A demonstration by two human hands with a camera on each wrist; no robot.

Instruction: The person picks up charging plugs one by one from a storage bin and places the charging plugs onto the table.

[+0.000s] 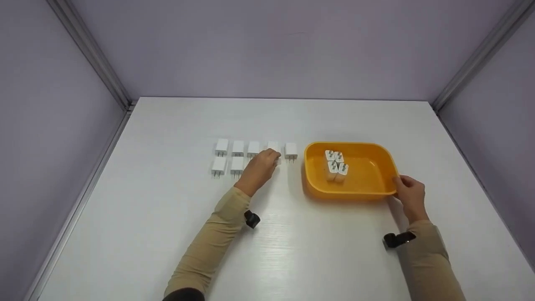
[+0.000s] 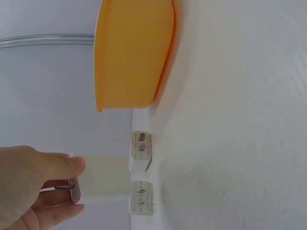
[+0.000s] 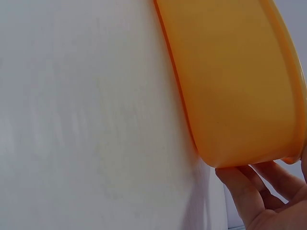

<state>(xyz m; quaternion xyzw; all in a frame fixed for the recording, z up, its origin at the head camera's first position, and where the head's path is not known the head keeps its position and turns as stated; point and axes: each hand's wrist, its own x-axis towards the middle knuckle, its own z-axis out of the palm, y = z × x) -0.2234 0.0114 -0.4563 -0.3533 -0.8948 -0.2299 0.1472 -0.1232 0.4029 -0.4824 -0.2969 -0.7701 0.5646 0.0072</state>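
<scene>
I see my left hand [image 1: 260,168] pinching a smooth white box-shaped plastic plug [image 2: 103,177] in the left wrist view's lower left. Its long side lies sideways: metal prongs point left, into the hand, and its body sticks out right, past the fingertips. At the head view's right, my right hand [image 1: 410,194] grips a round-cornered orange plastic tub [image 1: 365,177] by its rim.

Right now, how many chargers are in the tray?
4 chargers in the tray: two behind, two in front, all left of its centre; none seems hidden.
</scene>
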